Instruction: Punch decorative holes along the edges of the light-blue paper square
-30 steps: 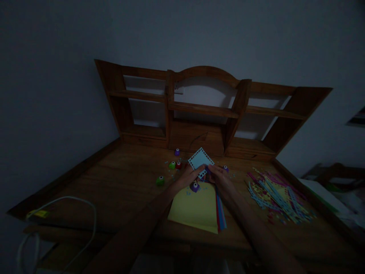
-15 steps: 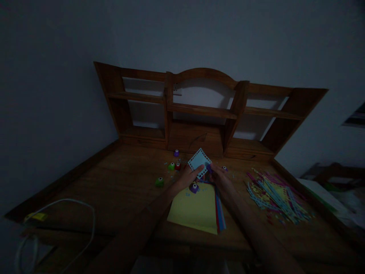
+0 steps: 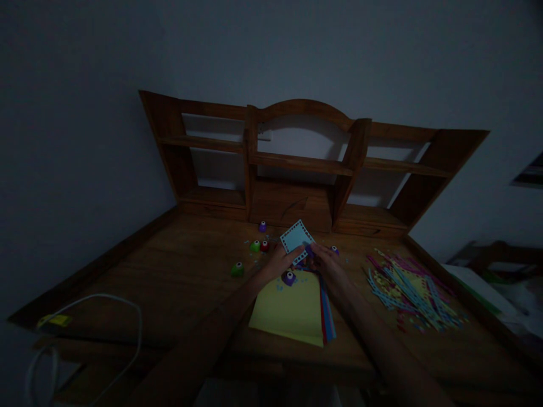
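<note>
My left hand (image 3: 282,260) pinches the near-left side of a light blue paper square (image 3: 296,236) whose edges carry rows of punched holes. At the square's right corner, my right hand (image 3: 326,260) is closed around a small purple craft punch (image 3: 310,249), largely covered by the fingers. Below the hands, a purple punch (image 3: 289,278) rests on a stack of coloured paper (image 3: 288,311), yellow on top. Left of my left hand stand a red punch (image 3: 264,246), a green punch (image 3: 254,246) and another green punch (image 3: 237,269).
Paper strips (image 3: 413,291) in blue, pink and yellow lie heaped on the right of the wooden desk (image 3: 182,271). Further purple punches stand behind (image 3: 262,226) and right of my hands (image 3: 335,250). A shelf unit (image 3: 297,164) backs the desk. A white cable (image 3: 138,316) loops at front left.
The purple punch in my right hand has shifted slightly down and left along the square's right edge. The paper and my left hand stay nearly in place.
</note>
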Tool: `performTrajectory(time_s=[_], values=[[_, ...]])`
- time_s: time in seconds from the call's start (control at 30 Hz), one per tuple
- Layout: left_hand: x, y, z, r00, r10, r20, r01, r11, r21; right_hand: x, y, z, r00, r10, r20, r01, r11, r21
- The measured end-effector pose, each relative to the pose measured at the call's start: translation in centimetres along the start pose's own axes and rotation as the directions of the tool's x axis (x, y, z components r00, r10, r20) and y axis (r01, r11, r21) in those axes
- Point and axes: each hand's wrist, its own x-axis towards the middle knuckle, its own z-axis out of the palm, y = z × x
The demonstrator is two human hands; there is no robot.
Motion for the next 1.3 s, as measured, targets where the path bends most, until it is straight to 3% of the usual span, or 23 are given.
performTrajectory(time_s=[0.57,0.7,1.0,1.17,1.3], values=[[-0.1,0.5,0.1,0.997,-0.075,-0.012,0.075,0.997,-0.028,0.2,0.0,0.2,0.999,-0.021,-0.033,0.02,1.0,-0.024],[-0.1,0.6,0.0,0.999,-0.028,0.023,0.029,0.999,-0.025,0.4,0.0,0.3,1.0,-0.019,-0.02,0.018,0.998,-0.063],[0.1,0.2,0.1,0.999,-0.01,-0.031,0.008,0.998,-0.059,0.2,0.1,0.3,0.999,-0.008,-0.032,0.008,1.0,-0.006],[-0.1,0.6,0.2,0.996,-0.086,-0.011,0.085,0.996,-0.02,0.4,0.2,0.2,1.0,0.004,-0.03,-0.004,1.0,0.015],[-0.3,1.1,0.2,0.997,-0.079,-0.009,0.079,0.997,-0.004,0.6,0.3,0.1,0.999,0.001,-0.038,0.0,1.0,0.01]])
